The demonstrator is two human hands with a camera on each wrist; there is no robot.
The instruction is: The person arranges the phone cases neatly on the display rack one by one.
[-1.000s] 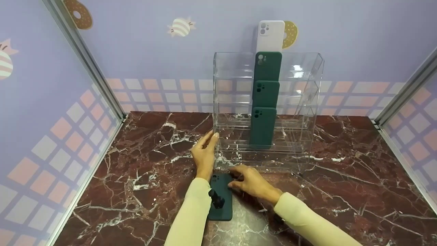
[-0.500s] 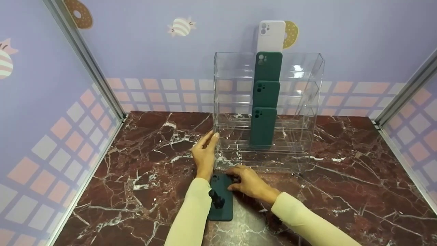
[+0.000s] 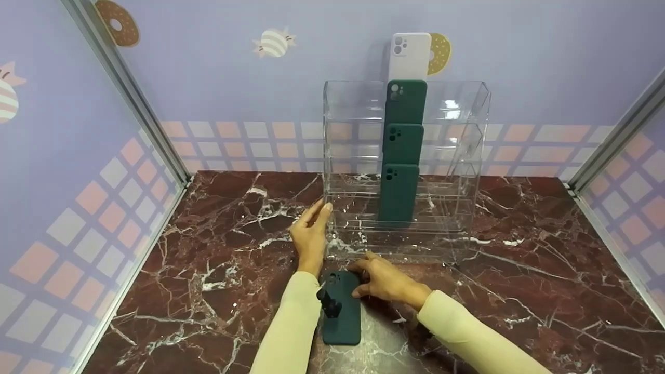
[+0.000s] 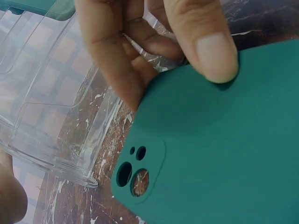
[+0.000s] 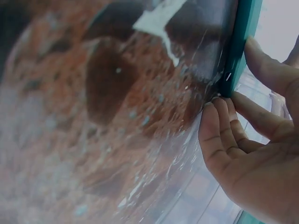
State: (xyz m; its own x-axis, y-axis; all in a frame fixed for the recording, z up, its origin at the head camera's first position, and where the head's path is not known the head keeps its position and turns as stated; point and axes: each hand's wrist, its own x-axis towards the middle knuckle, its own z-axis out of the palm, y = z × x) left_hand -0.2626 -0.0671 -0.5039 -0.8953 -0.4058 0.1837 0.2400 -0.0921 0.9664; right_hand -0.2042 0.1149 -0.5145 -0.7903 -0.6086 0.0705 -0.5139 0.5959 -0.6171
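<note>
A dark green phone case (image 3: pixel 345 324) lies flat in front of the stand, camera holes at its far end. My right hand (image 3: pixel 387 280) pinches its far right edge; in the left wrist view the thumb presses on top of the case (image 4: pixel 219 140) with fingers at its edge. In the right wrist view, the case (image 5: pixel 243 46) shows edge-on beside the right hand (image 5: pixel 261 140). My left hand (image 3: pixel 309 236) rests with extended fingers against the left side of the clear tiered stand (image 3: pixel 345 210). The left wrist camera covers part of the case.
Several more cases stand in a column in the stand: a green one in front (image 3: pixel 399 197), two green ones behind, and a white one (image 3: pixel 410 57) at the top back. Patterned walls (image 3: pixel 228 78) enclose the red marble tabletop (image 3: pixel 218 249).
The green phone case has shifted toward me and slightly right, with my right hand and its thumb shifting too. My left hand has stayed against the stand.
</note>
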